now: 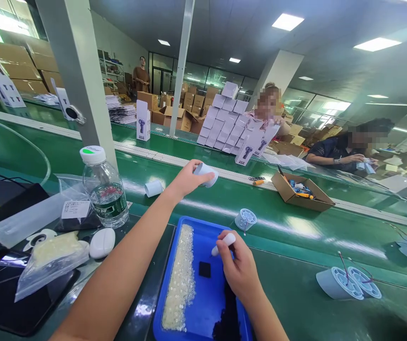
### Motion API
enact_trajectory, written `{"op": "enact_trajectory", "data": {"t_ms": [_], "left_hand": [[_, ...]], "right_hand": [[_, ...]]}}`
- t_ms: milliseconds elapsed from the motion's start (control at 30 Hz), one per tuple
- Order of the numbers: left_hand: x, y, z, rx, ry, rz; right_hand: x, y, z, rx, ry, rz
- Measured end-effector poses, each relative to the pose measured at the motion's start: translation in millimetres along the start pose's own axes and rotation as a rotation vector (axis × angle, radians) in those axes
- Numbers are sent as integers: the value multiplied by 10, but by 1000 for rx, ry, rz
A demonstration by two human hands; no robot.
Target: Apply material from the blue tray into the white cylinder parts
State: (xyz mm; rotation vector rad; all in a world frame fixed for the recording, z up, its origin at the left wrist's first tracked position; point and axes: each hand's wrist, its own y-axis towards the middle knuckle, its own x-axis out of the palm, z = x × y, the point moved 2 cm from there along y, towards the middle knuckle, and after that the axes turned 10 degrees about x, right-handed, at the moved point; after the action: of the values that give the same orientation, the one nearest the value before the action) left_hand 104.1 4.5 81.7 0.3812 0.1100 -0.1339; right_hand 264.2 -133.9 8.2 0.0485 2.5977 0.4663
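My left hand point(188, 179) reaches out over the green conveyor belt, its fingers wrapped round a light blue cup-shaped plastic part point(208, 176). Above the blue tray point(208, 227), my right hand point(241, 267) grips a white pen-shaped tool point(224, 243). Small whitish rings point(180, 284) fill the tray's left side. A black square point(204, 269) lies in its middle, and tiny black pieces point(229, 312) lie along the right, partly hidden by my right hand. Just beyond the tray stands a light blue round part with wires point(246, 219); another blue cup-shaped part point(153, 188) rests on its side farther left.
A water bottle point(106, 189), a bag of pale pieces point(52, 260) and a white earbud-type case point(102, 243) crowd the left. Wired blue parts point(340, 282) sit at right. An open carton point(303, 194) holds tools. Across the belt are stacked white boxes point(223, 118) and co-workers.
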Motion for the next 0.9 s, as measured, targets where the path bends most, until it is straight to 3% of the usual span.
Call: {"op": "enact_trajectory", "data": {"t_ms": [200, 333, 433, 633, 900], "left_hand": [[169, 50, -250, -199, -495, -21], [251, 37, -410, -318, -564, 109], [318, 17, -436, -288, -586, 58], [425, -53, -229, -215, -482, -144], [486, -100, -90, -202, -379, -213]], "right_hand": [[34, -55, -43, 31, 63, -175], [-60, -33, 32, 126, 265, 126], [-146, -5, 89, 257, 446, 298], [-212, 42, 98, 371, 544, 365], [-229, 46, 98, 364, 561, 392]]}}
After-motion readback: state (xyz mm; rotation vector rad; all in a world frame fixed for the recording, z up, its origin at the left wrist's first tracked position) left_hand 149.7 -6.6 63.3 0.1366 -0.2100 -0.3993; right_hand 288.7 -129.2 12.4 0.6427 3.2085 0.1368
